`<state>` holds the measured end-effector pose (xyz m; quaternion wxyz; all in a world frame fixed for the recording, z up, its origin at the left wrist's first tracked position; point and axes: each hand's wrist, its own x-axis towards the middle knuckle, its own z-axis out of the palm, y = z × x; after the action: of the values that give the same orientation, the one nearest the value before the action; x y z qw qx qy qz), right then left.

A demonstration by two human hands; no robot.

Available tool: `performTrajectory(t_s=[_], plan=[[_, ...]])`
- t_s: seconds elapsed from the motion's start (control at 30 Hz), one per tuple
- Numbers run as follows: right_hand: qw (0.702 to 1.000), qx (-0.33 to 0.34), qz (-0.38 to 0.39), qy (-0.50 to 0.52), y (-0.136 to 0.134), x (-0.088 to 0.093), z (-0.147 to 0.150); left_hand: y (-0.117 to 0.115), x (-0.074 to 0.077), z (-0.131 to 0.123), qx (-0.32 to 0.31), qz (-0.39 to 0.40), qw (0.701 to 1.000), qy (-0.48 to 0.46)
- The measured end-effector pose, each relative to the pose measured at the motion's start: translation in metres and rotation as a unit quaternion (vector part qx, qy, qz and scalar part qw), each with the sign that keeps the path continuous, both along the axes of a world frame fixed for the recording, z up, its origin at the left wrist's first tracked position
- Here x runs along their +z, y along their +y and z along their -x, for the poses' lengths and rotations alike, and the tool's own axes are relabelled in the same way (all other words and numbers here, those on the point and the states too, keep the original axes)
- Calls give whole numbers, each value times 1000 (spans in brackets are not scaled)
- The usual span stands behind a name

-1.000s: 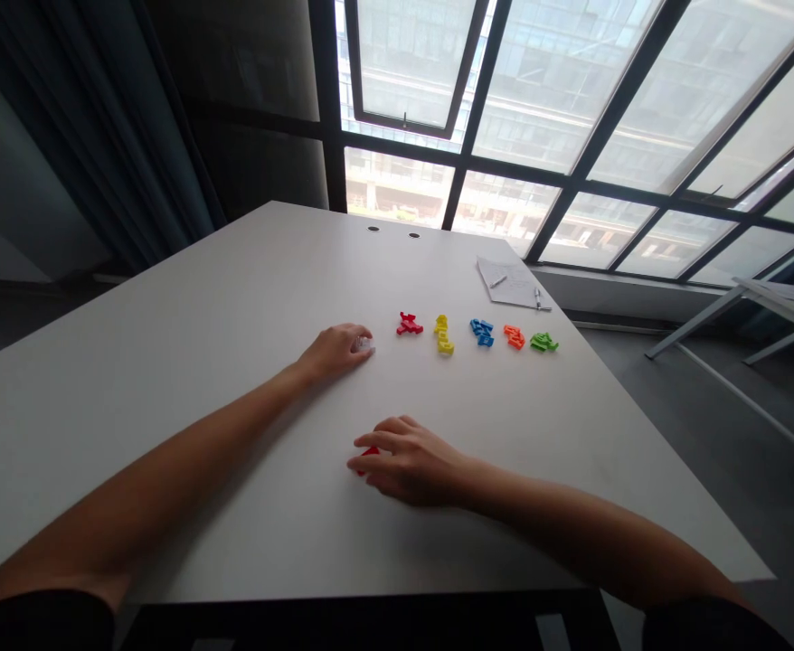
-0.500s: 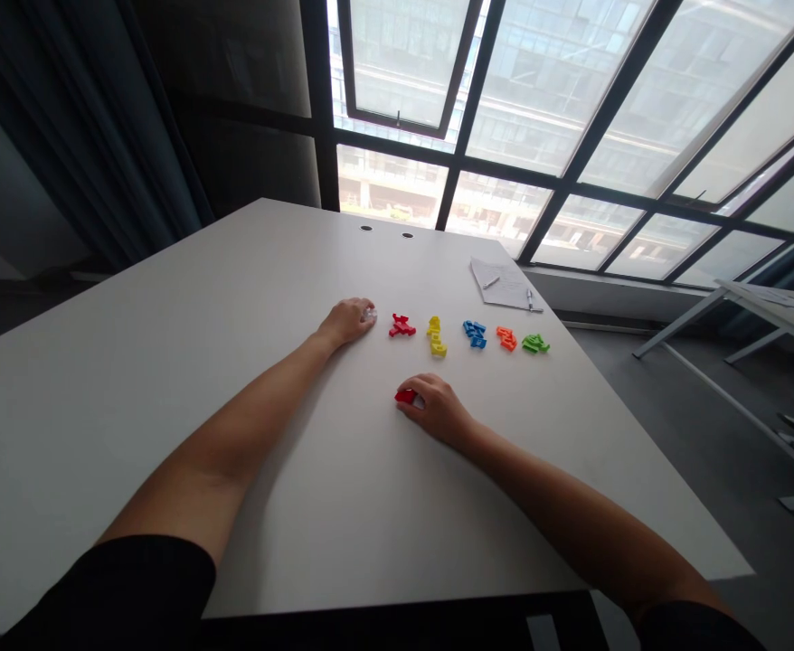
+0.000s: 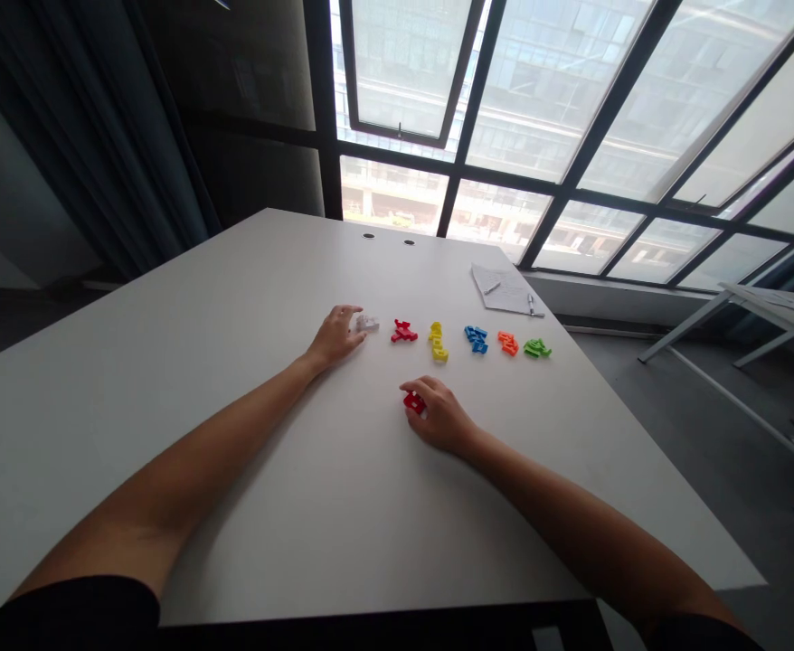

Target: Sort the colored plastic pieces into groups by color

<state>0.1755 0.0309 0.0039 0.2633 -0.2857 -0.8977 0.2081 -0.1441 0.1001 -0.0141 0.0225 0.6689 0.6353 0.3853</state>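
My left hand (image 3: 335,336) rests on the white table (image 3: 166,452) with its fingers apart, just short of a small white plastic piece (image 3: 368,323) and not holding it. My right hand (image 3: 439,416) lies nearer me, its fingers curled over a red plastic piece (image 3: 414,403), which shows partly. A row of interlocking plastic pieces runs across the table: red (image 3: 404,332), yellow (image 3: 439,343), blue (image 3: 477,339), orange (image 3: 507,344) and green (image 3: 536,348).
A sheet of paper (image 3: 505,290) with a pen (image 3: 530,304) lies near the far right table edge. Two small holes (image 3: 389,239) mark the far side of the table. A second white table (image 3: 777,307) stands to the right, beyond the floor.
My left hand has drawn back from the white piece, leaving it on the table. My right hand has slid away from me with the red piece under it.
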Motion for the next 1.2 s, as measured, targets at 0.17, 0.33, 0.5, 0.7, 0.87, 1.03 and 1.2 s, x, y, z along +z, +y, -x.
performTrajectory(t_s=[0.17,0.33,0.5,0.7,0.87,1.03,1.2], plan=[[999,-15,27,-38,-2,7,-10,-66,6,-15,-45,46,997,-43],[997,-12,30,-73,0,10,-20,-129,16,-51,-182,62,980,46],[997,-44,20,-67,7,11,-15,-140,21,-64,-232,39,966,110],[985,-41,-55,-161,34,29,13,-134,23,-60,-232,36,964,122],[968,-106,-66,-218,61,41,44,-133,24,-58,-254,35,959,118],[946,-161,-87,-268,77,40,60,-132,23,-56,-260,36,959,106],[942,-184,-130,-251,71,40,60,-133,23,-56,-262,37,959,99]])
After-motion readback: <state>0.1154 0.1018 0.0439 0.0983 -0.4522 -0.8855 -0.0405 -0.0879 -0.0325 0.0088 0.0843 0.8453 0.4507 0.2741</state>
